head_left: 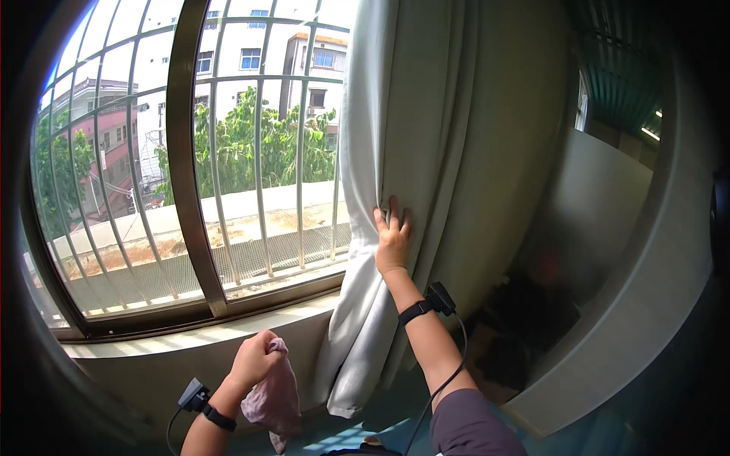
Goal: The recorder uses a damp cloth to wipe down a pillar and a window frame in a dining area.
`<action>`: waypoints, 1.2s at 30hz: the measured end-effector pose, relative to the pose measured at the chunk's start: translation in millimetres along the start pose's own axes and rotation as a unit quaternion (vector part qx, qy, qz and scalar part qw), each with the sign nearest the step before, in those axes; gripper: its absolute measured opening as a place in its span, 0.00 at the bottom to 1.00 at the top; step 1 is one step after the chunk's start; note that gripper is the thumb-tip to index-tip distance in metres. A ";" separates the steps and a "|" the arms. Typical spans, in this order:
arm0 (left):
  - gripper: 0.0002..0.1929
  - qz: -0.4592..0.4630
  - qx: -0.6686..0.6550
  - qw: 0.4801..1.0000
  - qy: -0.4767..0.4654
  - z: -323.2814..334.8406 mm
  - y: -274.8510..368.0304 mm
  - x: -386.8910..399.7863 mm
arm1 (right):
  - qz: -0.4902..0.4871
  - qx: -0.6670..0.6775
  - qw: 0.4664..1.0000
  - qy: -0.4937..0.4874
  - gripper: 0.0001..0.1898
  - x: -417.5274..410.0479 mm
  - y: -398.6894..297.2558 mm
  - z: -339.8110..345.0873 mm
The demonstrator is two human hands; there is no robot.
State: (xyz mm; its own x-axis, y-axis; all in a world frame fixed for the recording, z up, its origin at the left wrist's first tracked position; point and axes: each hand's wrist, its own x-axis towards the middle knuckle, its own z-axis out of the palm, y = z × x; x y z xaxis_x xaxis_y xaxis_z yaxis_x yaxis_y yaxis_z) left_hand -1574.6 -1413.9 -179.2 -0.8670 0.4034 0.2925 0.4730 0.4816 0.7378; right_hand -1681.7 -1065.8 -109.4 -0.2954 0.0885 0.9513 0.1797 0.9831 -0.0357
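My left hand [256, 359] is closed around the top of a crumpled pinkish-purple cloth [276, 399], which hangs down below it in front of the wall under the sill. My right hand [392, 236] presses on a light grey curtain [422, 142] with its fingers spread, some fabric creased between them; whether it grips any is hard to tell. The curtain hangs to the right of a sliding window with a dark brown metal frame [188, 142]. Both wrists carry black straps with small cabled devices.
A pale window sill [228, 335] runs below the frame. Green metal bars [259, 142] stand outside the glass, with trees and buildings beyond. To the right are a pale partition [604, 171] and dark, unclear objects low down. The blue floor [393, 399] is partly sunlit.
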 end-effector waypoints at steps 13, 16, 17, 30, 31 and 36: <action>0.12 -0.027 -0.224 0.970 -0.090 107.5 27.2 92.8 | 0.230 -0.015 0.972 -0.037 0.22 31.2 354.7 32.5; 0.13 0.006 -0.262 0.962 -0.079 117.9 49.6 112.7 | 0.136 -0.086 0.981 -0.112 0.25 53.4 374.1 23.0; 0.13 0.022 -0.308 0.948 -0.077 118.4 59.0 118.1 | 0.130 -0.085 0.981 -0.115 0.25 51.5 384.3 29.9; 0.10 0.087 -0.208 0.974 0.008 75.1 84.2 153.4 | 0.118 -0.025 0.974 -0.194 0.23 -13.7 419.1 10.5; 0.10 0.068 -0.200 0.977 0.022 65.4 77.5 152.0 | 0.109 -0.004 0.972 -0.207 0.23 -11.3 375.3 6.7; 0.10 0.069 -0.241 0.968 0.016 29.4 78.0 158.8 | 0.062 0.243 0.965 0.079 0.19 -9.0 142.8 -97.4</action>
State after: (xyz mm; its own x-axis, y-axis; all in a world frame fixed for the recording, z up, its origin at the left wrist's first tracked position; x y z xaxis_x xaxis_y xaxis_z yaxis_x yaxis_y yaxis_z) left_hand -1670.7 -1289.4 -93.1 -0.8086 0.4108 0.4212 0.4634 0.0034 0.8861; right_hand -1561.9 -941.8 -93.2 -0.1459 0.2222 0.9640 -0.2685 0.9290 -0.2548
